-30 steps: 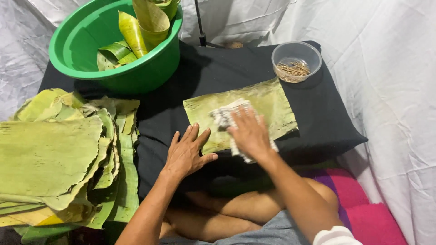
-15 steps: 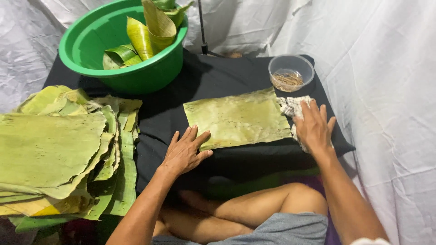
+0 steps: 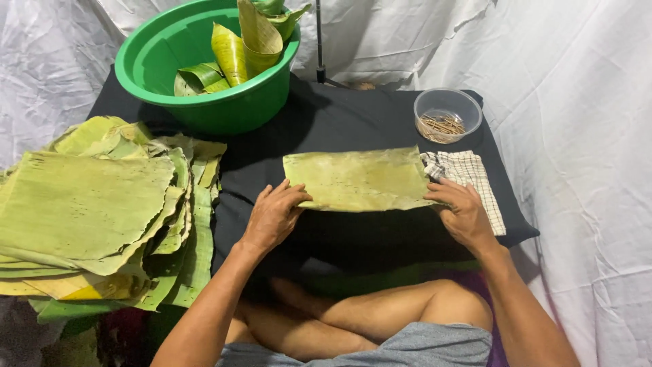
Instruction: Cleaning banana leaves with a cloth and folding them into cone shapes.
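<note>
A rectangular green banana leaf piece (image 3: 358,179) lies flat on the black cloth-covered surface (image 3: 339,119). My left hand (image 3: 274,214) rests at its near left corner, fingertips touching the leaf edge. My right hand (image 3: 464,212) touches the near right corner, fingers spread. A white checked cloth (image 3: 468,177) lies just right of the leaf, beside my right hand.
A thick stack of banana leaf sheets (image 3: 88,204) lies at the left. A green basin (image 3: 204,68) holding folded leaves stands at the back left. A clear bowl of small wooden sticks (image 3: 447,114) sits back right. White sheeting surrounds the area. My crossed legs are below.
My right hand wiped the leaf with the checked cloth, moved it to the right, left it there, and came back to the leaf's right corner. My left hand shifted to the left corner.
</note>
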